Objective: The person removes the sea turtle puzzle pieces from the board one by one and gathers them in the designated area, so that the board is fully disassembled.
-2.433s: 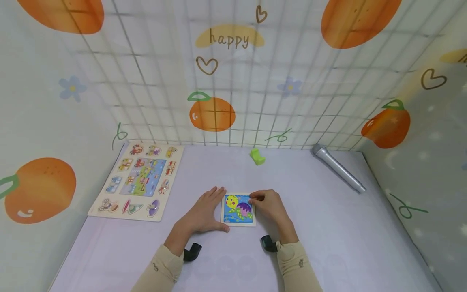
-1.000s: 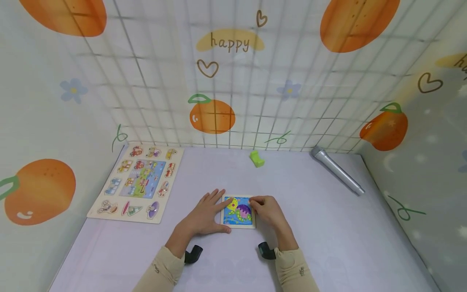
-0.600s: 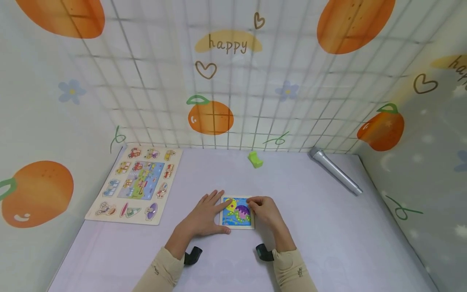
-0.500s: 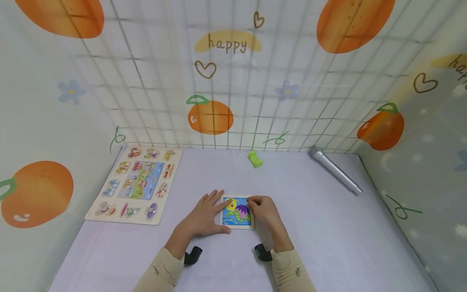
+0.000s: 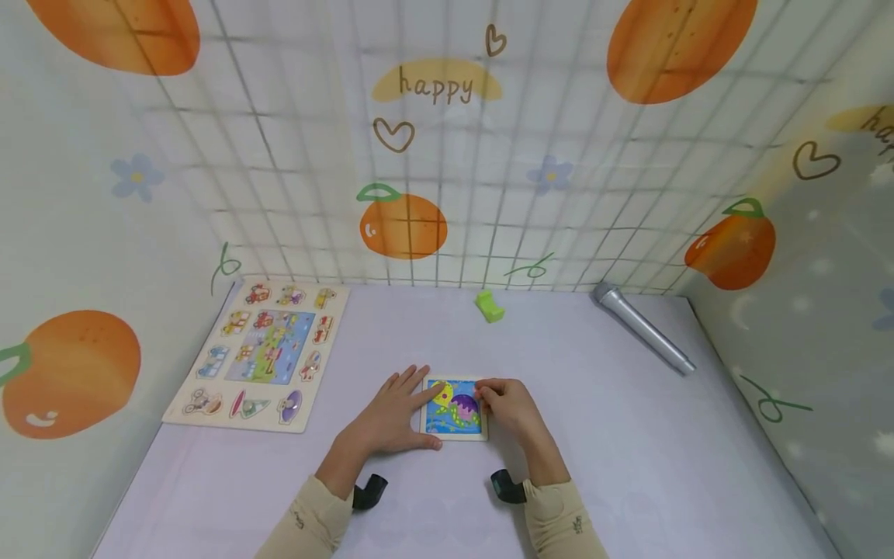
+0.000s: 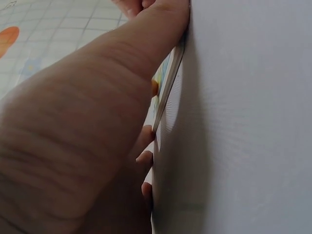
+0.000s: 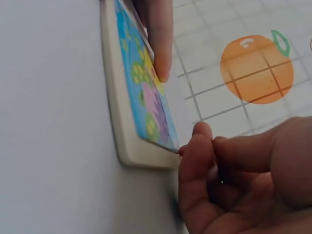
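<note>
A small square jigsaw puzzle [image 5: 452,408] of a yellow and purple turtle on blue, in a pale wooden tray [image 5: 454,437], lies on the table. My left hand [image 5: 391,414] is spread along its left side. The index finger reaches over the turtle's head, while the thumb stretches toward the lower left corner. At the upper right corner my right hand [image 5: 513,407] has its fingers curled, thumb and index finger pinching at the picture's edge. Close up in the right wrist view, those fingertips [image 7: 195,139] meet right at the corner of the puzzle [image 7: 146,92].
A large wooden peg puzzle board [image 5: 328,388] with vehicle pieces lies at the left. Toward the back are a light green block [image 5: 490,307] and, farther right, a silver microphone [image 5: 646,329]. A printed curtain with a wire grid [image 5: 461,178] stands behind the table.
My left index finger has come down from beside the tray onto the turtle's head. The right hand stays at the same corner with only small shifts. The head view tilts slightly.
</note>
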Available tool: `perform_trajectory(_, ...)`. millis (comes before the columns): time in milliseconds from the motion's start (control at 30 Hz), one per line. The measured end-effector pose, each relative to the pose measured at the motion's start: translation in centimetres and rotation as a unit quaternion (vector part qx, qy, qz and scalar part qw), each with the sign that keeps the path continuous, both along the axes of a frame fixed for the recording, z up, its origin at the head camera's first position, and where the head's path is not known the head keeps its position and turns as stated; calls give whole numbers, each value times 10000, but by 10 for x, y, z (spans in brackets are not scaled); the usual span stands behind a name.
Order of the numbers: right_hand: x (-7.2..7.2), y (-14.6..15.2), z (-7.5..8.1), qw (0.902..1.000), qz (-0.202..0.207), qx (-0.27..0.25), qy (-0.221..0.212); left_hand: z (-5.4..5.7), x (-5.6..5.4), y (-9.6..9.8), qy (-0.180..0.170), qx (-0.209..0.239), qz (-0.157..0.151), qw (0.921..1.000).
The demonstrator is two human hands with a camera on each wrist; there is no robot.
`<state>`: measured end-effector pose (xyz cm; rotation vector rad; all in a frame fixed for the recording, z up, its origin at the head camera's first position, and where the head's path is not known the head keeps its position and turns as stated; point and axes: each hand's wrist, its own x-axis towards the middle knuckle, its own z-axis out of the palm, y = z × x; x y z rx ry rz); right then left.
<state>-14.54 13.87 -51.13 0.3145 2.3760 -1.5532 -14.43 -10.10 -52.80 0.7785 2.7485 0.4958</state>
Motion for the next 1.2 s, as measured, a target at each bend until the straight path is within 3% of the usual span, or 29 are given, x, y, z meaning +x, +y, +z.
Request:
perform_trajectory(300, -1, -2, 0, 9993, -255, -272, -77, -1, 1, 0, -4, -36, 60, 10000)
perform_trajectory(1033, -3, -5, -7, 9972, -378, 510, 393, 0, 2, 0, 49, 20, 28, 10000)
perform_trajectory(1200, -2, -7, -6, 9937, -316, 915, 567, 2, 2, 1, -3, 102, 22, 9999)
